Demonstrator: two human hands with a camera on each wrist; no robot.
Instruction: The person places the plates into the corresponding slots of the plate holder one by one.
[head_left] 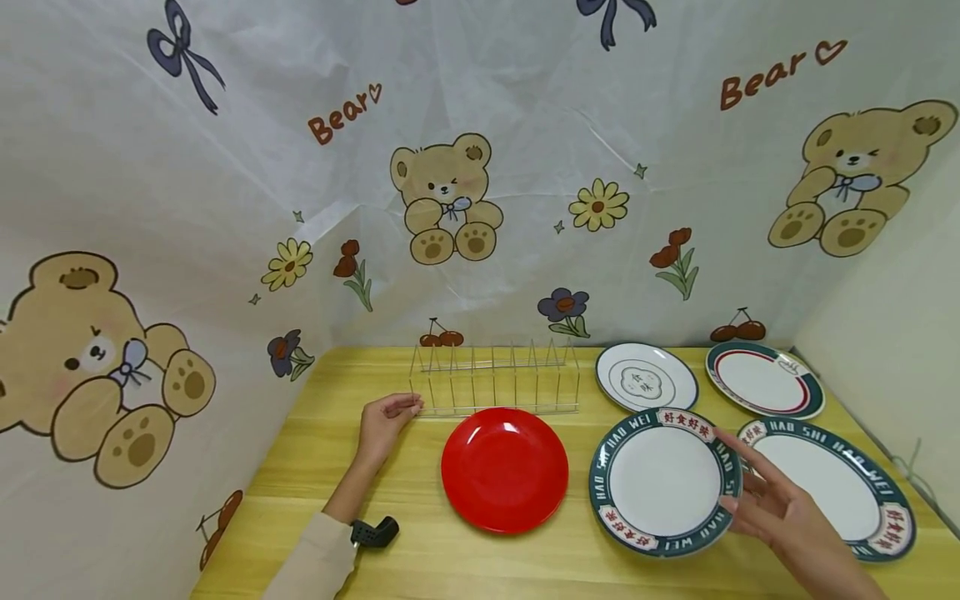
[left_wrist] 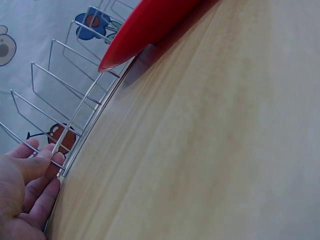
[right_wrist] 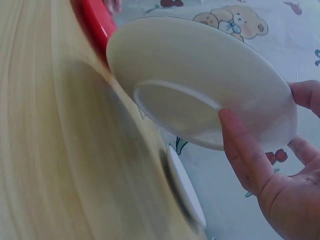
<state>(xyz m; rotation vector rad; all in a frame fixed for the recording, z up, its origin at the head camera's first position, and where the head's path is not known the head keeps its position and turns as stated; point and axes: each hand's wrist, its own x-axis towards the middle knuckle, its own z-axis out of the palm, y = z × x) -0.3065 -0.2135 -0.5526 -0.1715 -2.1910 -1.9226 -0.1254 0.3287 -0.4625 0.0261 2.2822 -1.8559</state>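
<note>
My right hand (head_left: 780, 508) grips the right edge of a round white plate (head_left: 666, 483) with a dark green lettered rim. In the right wrist view the plate's underside (right_wrist: 200, 75) shows, lifted above the table, with fingers beneath it and the thumb at the rim. My left hand (head_left: 386, 429) pinches the front left end of a wire dish rack (head_left: 495, 392); the left wrist view shows thumb and fingers around its lower wire. Between the hands a red plate (head_left: 505, 471) lies just in front of the rack, its edge raised off the table in the left wrist view.
Behind the held plate are a white plate with a blue rim (head_left: 675, 375) and a green-and-red rimmed plate (head_left: 765, 392). An oval plate (head_left: 817, 475) lies at the right, partly behind my right hand. A bear-printed cloth (head_left: 517, 292) hangs behind the wooden table (head_left: 405, 533).
</note>
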